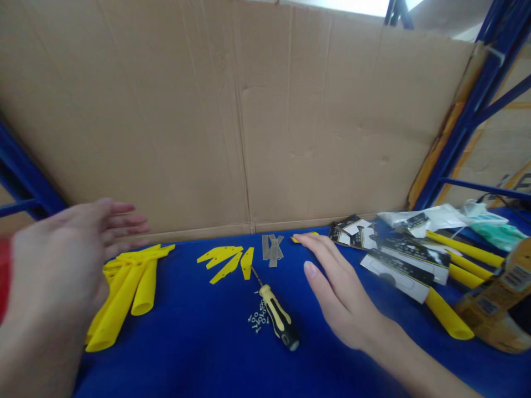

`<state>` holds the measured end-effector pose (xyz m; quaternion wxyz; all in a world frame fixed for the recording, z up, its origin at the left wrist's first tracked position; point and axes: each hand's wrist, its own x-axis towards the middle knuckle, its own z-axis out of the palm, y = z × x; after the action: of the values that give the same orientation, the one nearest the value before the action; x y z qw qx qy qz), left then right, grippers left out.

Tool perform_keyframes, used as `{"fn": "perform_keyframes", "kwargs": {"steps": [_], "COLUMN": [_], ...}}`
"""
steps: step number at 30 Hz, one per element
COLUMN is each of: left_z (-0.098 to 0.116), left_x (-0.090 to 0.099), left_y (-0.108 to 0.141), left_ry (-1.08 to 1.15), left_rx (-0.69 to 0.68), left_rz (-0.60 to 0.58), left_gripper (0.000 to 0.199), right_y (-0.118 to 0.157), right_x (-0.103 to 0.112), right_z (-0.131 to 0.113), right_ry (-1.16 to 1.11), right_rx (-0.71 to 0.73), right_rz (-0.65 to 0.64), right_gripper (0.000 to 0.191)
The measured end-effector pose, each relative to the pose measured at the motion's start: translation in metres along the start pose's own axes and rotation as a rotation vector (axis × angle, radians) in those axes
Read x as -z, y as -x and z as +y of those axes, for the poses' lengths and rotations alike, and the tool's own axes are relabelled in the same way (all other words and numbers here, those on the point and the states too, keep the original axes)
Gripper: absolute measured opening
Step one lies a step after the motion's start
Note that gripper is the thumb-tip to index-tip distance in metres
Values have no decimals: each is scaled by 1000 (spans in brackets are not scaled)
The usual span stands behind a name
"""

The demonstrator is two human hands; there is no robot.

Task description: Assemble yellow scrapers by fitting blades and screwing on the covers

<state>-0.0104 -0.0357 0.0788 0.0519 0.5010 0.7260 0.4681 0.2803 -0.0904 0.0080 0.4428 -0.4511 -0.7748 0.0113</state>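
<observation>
On the left, my left hand [70,249] is raised with its fingers stretched out, nothing in it. Below its fingers lie several yellow plastic handles [122,298]. My right hand [344,293] reaches over the blue surface, thumb and fingers apart. Its fingertips are at a small yellow piece [306,236], partly hidden by them; whether they press on it I cannot tell. Between my hands are flat yellow plastic pieces [224,262], thin grey metal blades [272,251], a screwdriver [277,318] with a cream and black handle, and small screws and nuts [259,319].
Cardboard [249,121] stands upright behind the blue table cover [199,342]. At right lie scrapers in black-and-white cardboard sleeves [398,271], loose cards [352,232], a plastic bag [443,216] and a brown-yellow container [501,304]. A blue metal frame [468,116] rises at the right.
</observation>
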Motion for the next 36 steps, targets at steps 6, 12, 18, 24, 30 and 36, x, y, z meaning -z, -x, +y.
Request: {"fn": "perform_keyframes", "kwargs": {"steps": [6,12,18,24,30,36], "left_z": [-25,-62,-58,-50,-45,-49], "left_x": [-50,-71,-72,-74,-65,-58], "left_y": [-7,-3,-4,-3,0,-2], "left_ry": [-517,-967,-1013,-1005,-1068,-1057], "left_rx": [73,-82,-82,-25,1,-42], "left_rz": [-44,-74,-224,-315,-341,-395], "left_gripper": [45,41,38,39,45,43], "right_y": [5,3,-10,-24,-25,-21], "right_x": [-18,-28,-41,-50,-60,-64], "right_z": [15,23,31,38,41,47], "right_ry": [67,134,206,279,235,259], "right_rx": [-59,-107,-188,-191,-61,-25], "right_rz": [-182,-271,-358,-397,-482,-480], "right_gripper": [38,38,36,31,42,32]}}
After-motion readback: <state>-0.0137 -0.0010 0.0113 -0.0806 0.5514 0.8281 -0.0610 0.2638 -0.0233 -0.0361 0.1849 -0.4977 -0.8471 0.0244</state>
